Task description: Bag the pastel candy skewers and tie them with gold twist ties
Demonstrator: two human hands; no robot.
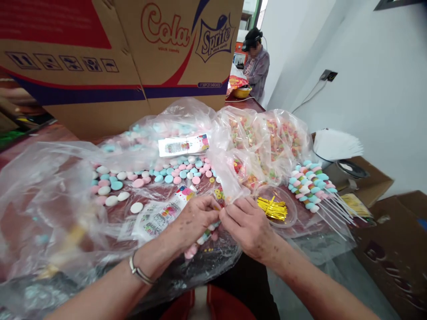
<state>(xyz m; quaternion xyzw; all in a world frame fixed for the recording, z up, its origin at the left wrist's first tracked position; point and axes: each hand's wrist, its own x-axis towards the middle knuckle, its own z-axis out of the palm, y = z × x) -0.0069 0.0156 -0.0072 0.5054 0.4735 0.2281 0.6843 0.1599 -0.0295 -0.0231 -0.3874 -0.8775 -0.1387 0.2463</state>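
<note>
My left hand (193, 218) and my right hand (248, 227) meet at the fingertips over the near edge of the table, both closed. They pinch the upper end of a candy skewer (203, 239) with pink, white, blue and green pieces; it slants down to the left beneath my left hand, partly hidden. My fingers cover the exact grip. Printed clear candy bags (156, 218) lie under my left wrist. Beside my right hand, gold twist ties (272, 208) fill a round clear dish (293, 213). Finished-looking candy skewers (310, 184) on white sticks are piled farther right.
Loose pastel candies (170, 172) spread over plastic sheeting, with a stack of printed labels (183, 145) above them. Plastic bags of gummy rings (267, 133) stand behind. A large carton (150, 62) blocks the back left. Another person (256, 66) works at the far end.
</note>
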